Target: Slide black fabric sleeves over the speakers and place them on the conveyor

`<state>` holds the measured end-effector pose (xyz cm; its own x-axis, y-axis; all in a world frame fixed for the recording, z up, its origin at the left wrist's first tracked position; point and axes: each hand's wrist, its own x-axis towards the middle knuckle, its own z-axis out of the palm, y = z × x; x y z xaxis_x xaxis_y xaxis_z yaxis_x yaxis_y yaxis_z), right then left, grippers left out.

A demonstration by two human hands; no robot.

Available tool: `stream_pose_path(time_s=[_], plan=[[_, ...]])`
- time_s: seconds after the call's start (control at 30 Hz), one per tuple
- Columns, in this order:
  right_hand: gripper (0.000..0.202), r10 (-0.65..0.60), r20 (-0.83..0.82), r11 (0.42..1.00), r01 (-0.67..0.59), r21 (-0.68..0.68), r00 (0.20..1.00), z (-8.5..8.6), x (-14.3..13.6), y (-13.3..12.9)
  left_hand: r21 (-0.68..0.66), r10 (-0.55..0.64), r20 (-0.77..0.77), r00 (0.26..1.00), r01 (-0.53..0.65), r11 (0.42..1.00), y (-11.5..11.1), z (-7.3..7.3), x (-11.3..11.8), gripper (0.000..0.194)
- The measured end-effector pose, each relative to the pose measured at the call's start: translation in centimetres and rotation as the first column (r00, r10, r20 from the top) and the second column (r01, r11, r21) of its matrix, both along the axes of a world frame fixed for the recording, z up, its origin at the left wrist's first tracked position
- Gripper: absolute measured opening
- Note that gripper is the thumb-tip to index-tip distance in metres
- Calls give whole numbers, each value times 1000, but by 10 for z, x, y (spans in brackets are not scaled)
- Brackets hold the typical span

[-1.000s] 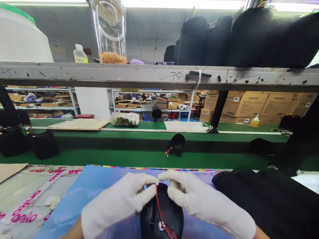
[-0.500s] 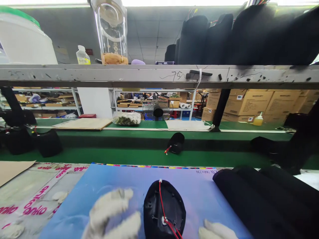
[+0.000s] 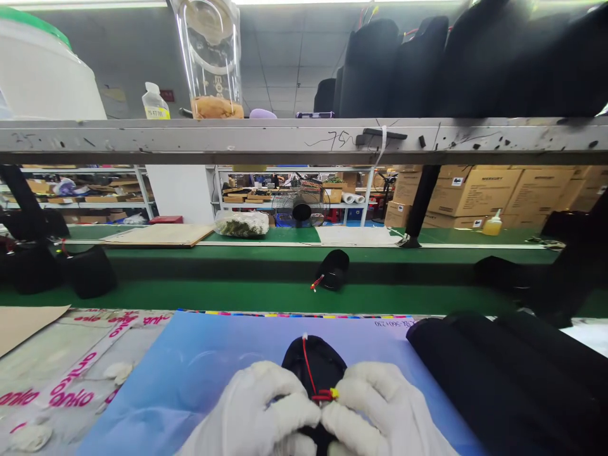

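Both my hands wear white gloves and meet over a black oval part (image 3: pixel 316 364) lying on a blue printed sheet (image 3: pixel 190 367). My left hand (image 3: pixel 266 411) and my right hand (image 3: pixel 380 411) pinch a red wire (image 3: pixel 311 380) with a small yellow end between their fingertips, on top of the black part. The wire runs up to a white tip at the part's far edge. The near half of the part is hidden under my hands.
Black fabric rolls (image 3: pixel 503 380) lie to the right. Beyond the sheet runs a green conveyor belt (image 3: pixel 237 294) carrying another black part (image 3: pixel 332 269) and black pieces at left (image 3: pixel 88 272). An overhead shelf (image 3: pixel 285 139) holds a clear bottle (image 3: pixel 211 60) and black items.
My hands left the far end of the black part, drew back toward me, then closed together again over its middle, now pinching the red wire.
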<state>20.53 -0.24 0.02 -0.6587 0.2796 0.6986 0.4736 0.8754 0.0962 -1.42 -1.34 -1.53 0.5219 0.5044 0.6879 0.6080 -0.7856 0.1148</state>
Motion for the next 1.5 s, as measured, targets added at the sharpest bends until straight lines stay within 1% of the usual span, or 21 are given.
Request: stream_pose_path(time_s=[0.1, 0.17, 0.2, 0.27, 0.33, 0.5, 0.57, 0.63, 0.77, 0.83, 0.9, 0.97, 1.03, 1.13, 1.17, 1.2, 1.27, 1.33, 1.4, 1.47, 1.5], plan=[[9, 130, -36, 991, -131, -37, 991, 2, -2, 7, -116, -249, 9, 969, 248, 962, 9, 18, 3, 37], [13, 247, -171, 964, -259, -57, 954, -2, 0, 14, -274, -304, -8, 953, 290, 917, 12, 28, 2, 34], [12, 276, -247, 939, -316, -138, 929, -3, 2, 16, -349, -278, -28, 960, 251, 903, 12, 33, 0, 30], [11, 273, -355, 826, -407, -390, 894, -1, 7, 18, -434, -206, -76, 976, 154, 888, 8, 42, -2, 23], [16, 230, -379, 679, -426, -597, 896, 6, 13, 16, -422, -187, -103, 977, 127, 898, 2, 46, -4, 20], [12, 162, -438, 497, -457, -738, 884, 10, 25, 17, -345, -147, -242, 959, 57, 937, -8, 42, -1, 25], [5, 124, -528, 546, -502, -671, 840, 1, 30, 22, -312, -138, -285, 949, 44, 949, -6, 38, 1, 23], [6, 195, -558, 670, -525, -525, 807, -9, 34, 27, -256, -146, -299, 943, 68, 964, -4, 35, 2, 24], [8, 364, -336, 799, -477, -367, 869, -15, 28, 31, -215, -109, -301, 947, 44, 976, -10, 35, 1, 24], [14, 394, -240, 854, -450, -261, 887, -10, 17, 32, -260, -57, -213, 975, 0, 966, -15, 34, 0, 23], [21, 428, -158, 881, -450, -148, 890, -4, 6, 35, -323, -30, -34, 999, 17, 946, -14, 29, 0, 28], [18, 445, -160, 863, -470, -185, 881, 1, 0, 38, -381, -9, 123, 992, 56, 923, -3, 21, 2, 41], [8, 395, -336, 756, -510, -410, 855, 3, 0, 41, -420, 5, 192, 981, 78, 904, 14, 9, 5, 43], [35, 167, -660, 458, -651, -606, 732, -2, 15, 44, -450, 22, 323, 946, 133, 883, 33, -6, 4, 40], [45, 100, -709, 407, -679, -611, 698, -5, 22, 45, -428, 0, 401, 916, 187, 884, 34, -8, 1, 43], [53, 68, -731, 390, -692, -608, 679, -9, 31, 46, -391, -33, 479, 877, 247, 887, 31, -8, -4, 47], [60, 58, -695, 395, -655, -644, 717, -19, 47, 46, -287, -95, 617, 782, 335, 897, 18, -1, -16, 54], [70, 57, -549, 388, -526, -757, 834, -30, 59, 42, -234, -79, 663, 745, 306, 923, 1, 17, -27, 63], [93, 33, -333, 360, -322, -876, 943, -38, 59, 35, -255, -36, 669, 742, 275, 927, -8, 44, -33, 48], [121, 19, -207, 330, -202, -922, 978, -41, 45, 25, -190, 24, 801, 598, 215, 958, -7, 73, -30, 35], [130, 21, -219, 307, -215, -927, 976, -40, 33, 20, -93, -30, 865, 500, 218, 971, -4, 86, -27, 31]])
